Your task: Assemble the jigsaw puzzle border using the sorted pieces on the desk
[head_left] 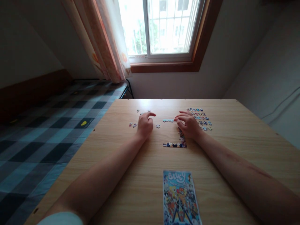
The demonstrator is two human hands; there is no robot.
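My left hand (145,124) rests on the table, its index finger stretched to the right and the other fingers curled; nothing shows in it. Loose puzzle pieces (135,125) lie beside and behind it, and a single piece (158,126) sits to its right. My right hand (188,124) is over the partly joined jigsaw puzzle (174,145), fingers loosely apart. Its fingertips touch the right end of a light blue strip of joined pieces (168,120). That hand hides part of the puzzle's right side. The lower edge and lower right corner are visible.
Rows of sorted puzzle pieces (206,118) lie just right of my right hand. A printed picture sheet reading "Bluey" (180,197) lies near me on the wooden table (131,193). Left of the table stands a bed with a checked cover (58,125); a window (168,28) is ahead.
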